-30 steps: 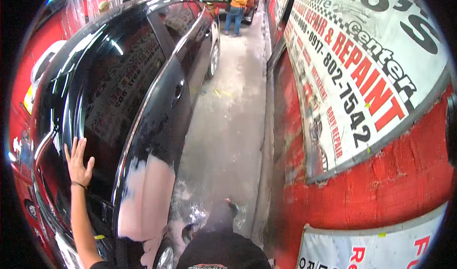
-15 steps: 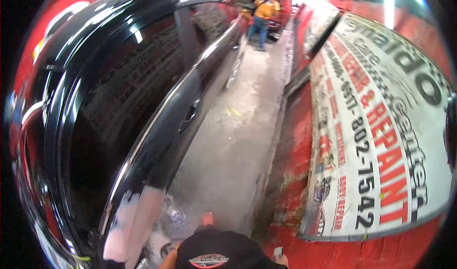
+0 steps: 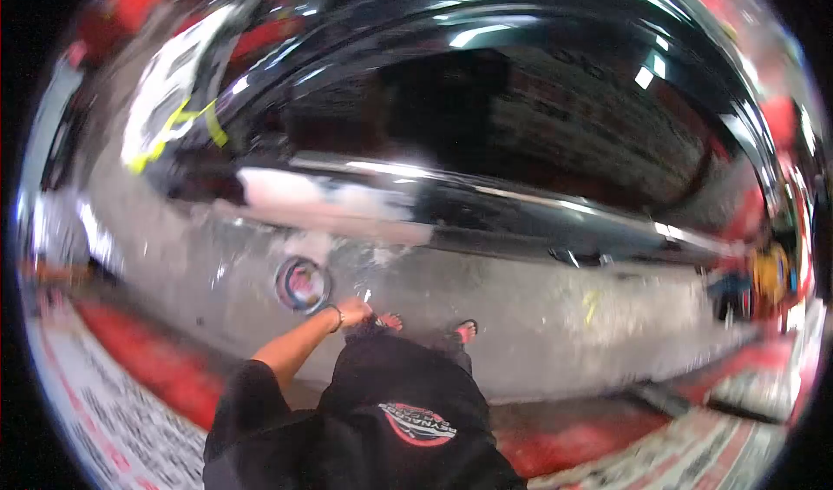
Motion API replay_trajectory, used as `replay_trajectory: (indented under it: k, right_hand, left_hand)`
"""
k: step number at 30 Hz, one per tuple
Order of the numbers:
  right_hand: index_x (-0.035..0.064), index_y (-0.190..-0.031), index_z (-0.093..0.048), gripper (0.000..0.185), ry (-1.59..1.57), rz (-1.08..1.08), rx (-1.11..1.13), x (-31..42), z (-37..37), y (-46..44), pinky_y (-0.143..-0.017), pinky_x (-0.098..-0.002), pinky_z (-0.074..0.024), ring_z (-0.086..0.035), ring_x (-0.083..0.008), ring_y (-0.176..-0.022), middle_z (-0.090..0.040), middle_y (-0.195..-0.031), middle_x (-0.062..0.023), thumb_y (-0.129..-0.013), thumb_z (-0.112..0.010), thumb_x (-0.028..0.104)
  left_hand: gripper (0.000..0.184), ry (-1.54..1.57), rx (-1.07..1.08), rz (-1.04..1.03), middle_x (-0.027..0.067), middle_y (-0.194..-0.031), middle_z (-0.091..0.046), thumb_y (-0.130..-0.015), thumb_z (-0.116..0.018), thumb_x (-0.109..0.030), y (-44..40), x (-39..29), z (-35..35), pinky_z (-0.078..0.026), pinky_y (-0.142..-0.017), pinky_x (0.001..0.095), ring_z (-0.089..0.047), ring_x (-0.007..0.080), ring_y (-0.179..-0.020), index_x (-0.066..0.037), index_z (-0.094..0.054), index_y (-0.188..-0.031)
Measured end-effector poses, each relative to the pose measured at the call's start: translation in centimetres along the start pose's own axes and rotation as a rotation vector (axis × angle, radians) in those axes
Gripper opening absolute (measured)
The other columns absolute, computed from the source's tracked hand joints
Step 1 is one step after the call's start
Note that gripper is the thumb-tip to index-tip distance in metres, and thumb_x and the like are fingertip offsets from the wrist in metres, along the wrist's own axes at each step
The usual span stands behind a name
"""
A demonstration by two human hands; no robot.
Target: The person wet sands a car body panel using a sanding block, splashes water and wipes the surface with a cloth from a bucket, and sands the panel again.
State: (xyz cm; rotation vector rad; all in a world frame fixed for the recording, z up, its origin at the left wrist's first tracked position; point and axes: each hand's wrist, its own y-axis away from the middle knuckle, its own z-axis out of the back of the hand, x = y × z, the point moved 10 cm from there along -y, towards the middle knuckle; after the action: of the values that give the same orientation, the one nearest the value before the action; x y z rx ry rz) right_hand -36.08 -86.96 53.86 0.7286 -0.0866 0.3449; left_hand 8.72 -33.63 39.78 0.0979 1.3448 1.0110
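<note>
My left hand (image 3: 351, 310), with a dark band at the wrist, reaches low over the concrete floor. Its fingers look closed, and a small pale glint shows at their tips; what they hold, if anything, I cannot make out. Just to its left stands a round container (image 3: 303, 284) with something pinkish inside. Beyond it, a black car (image 3: 521, 217) fills the upper view, its side bearing a whitish-pink patch (image 3: 304, 193). My right hand is out of sight.
Yellow tape (image 3: 180, 124) clings to the car's left end. The wet-looking floor (image 3: 486, 290) runs between car and red wall (image 3: 143, 338) with its printed banner (image 3: 78, 412). At far right stands a person in a yellow top (image 3: 769, 273).
My view has swung left to face the car's side. My left arm now shows fully, beside the round container. My right hand, which held a small pale object, has left the view.
</note>
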Motion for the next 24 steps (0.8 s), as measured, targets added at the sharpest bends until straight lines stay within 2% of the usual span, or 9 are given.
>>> replay_trajectory:
  k: [2, 5, 9, 11, 13, 16, 19, 23, 24]
  right_hand:
    - [-0.0062, -0.111, -0.074, 0.064, 0.06, 0.116, 0.058, 3.3, 2.9, -6.2, -0.075, -0.0546, -0.0595, -0.078, -0.043, -0.086, -0.076, -0.089, -0.0256, -0.106, -0.068, 0.057]
    - [-0.0064, -0.11, -0.074, 0.062, 0.123, 0.271, 0.13, 8.2, 6.6, -14.6, -0.073, -0.0527, -0.0596, -0.079, -0.0407, -0.082, -0.075, -0.084, -0.0235, -0.108, -0.066, 0.056]
    - [-0.0065, -0.108, -0.073, 0.061, 0.165, 0.432, 0.232, 14.9, 11.8, -24.1, -0.07, -0.0502, -0.0597, -0.079, -0.0376, -0.077, -0.075, -0.078, -0.0207, -0.11, -0.063, 0.054]
    - [-0.0066, -0.107, -0.073, 0.06, 0.164, 0.518, 0.266, 18.5, 13.8, -29.2, -0.068, -0.0489, -0.0598, -0.079, -0.0361, -0.075, -0.074, -0.075, -0.0193, -0.112, -0.062, 0.052]
    - [-0.0068, -0.114, -0.07, 0.052, 0.123, 0.651, 0.252, 20.8, 13.9, -37.6, -0.068, -0.0454, -0.0601, -0.079, -0.0316, -0.077, -0.074, -0.08, -0.0176, -0.113, -0.062, 0.045]
    - [-0.0086, -0.121, -0.067, 0.052, 0.258, 0.738, 0.317, 27.3, 15.5, -40.6, -0.073, -0.0471, -0.0615, -0.08, -0.0329, -0.089, -0.077, -0.096, -0.0209, -0.113, -0.063, 0.043]
    - [-0.0068, -0.125, -0.072, 0.055, 0.387, 0.897, 0.317, 30.5, 12.9, -47.6, -0.084, -0.0485, -0.0617, -0.079, -0.034, -0.096, -0.079, -0.105, -0.0216, -0.103, -0.079, 0.044]
    - [-0.0087, -0.129, -0.072, 0.068, 0.69, 0.871, 0.404, 37.6, 11.9, -43.3, -0.098, -0.0533, -0.0599, -0.078, -0.0462, -0.116, -0.079, -0.119, -0.0318, -0.101, -0.079, 0.053]
    - [-0.0091, -0.13, -0.073, 0.071, 0.716, 0.863, 0.435, 38.9, 11.8, -42.3, -0.102, -0.0545, -0.0588, -0.077, -0.0487, -0.121, -0.079, -0.122, -0.034, -0.1, -0.079, 0.055]
  left_hand:
    - [0.034, -0.285, -0.467, 0.409, 0.0118, -0.099, -0.083, -0.109, -0.065, -0.037, 4.9, 1.9, 1.4, -0.061, -0.085, 0.0454, -0.076, 0.0249, -0.089, -0.009, -0.085, -0.115]
    - [0.032, -0.021, 0.144, 0.643, 0.0049, -0.087, -0.079, -0.106, -0.072, -0.039, 12.2, 1.6, -9.1, -0.058, -0.074, 0.0399, -0.07, 0.017, -0.077, -0.011, -0.086, -0.107]
    - [0.037, 0.872, -0.464, 0.335, -0.0067, -0.079, -0.07, -0.112, -0.071, -0.04, 10.8, -10.1, -16.7, -0.052, -0.067, 0.0359, -0.06, 0.0073, -0.072, -0.009, -0.083, -0.095]
    - [0.043, 1.051, -0.77, 0.231, 0.0021, -0.094, -0.077, -0.118, -0.064, -0.04, 8.9, -9.6, -19.7, -0.055, -0.076, 0.0354, -0.066, 0.0116, -0.081, -0.003, -0.083, -0.108]
    - [0.043, 1.208, -1.126, 0.017, 0.0073, -0.107, -0.08, -0.118, -0.064, -0.038, 10.4, -19.0, -17.2, -0.057, -0.086, 0.0356, -0.071, 0.0135, -0.094, 0.0, -0.083, -0.122]
    - [0.044, 1.372, -1.35, 0.023, 0.0123, -0.129, -0.08, -0.12, -0.062, -0.036, 12.0, -31.4, -15.2, -0.056, -0.104, 0.0376, -0.073, 0.0174, -0.116, -0.001, -0.077, -0.143]
    - [0.048, 0.896, -1.036, 0.241, 0.0086, -0.14, -0.079, -0.121, -0.057, -0.039, 8.9, -29.7, -20.2, -0.055, -0.112, 0.0384, -0.07, 0.0197, -0.13, -0.007, -0.072, -0.153]
    - [0.071, 0.642, -0.966, 0.977, 0.0268, -0.121, -0.081, -0.101, -0.069, -0.068, 10.3, -23.5, -34.9, -0.059, -0.105, 0.0498, -0.078, 0.0412, -0.119, -0.003, -0.083, -0.124]
    - [0.071, 0.655, -0.76, 1.134, 0.0237, -0.125, -0.082, -0.099, -0.07, -0.07, 9.4, -21.3, -41.0, -0.059, -0.106, 0.0503, -0.078, 0.0402, -0.121, -0.004, -0.084, -0.124]
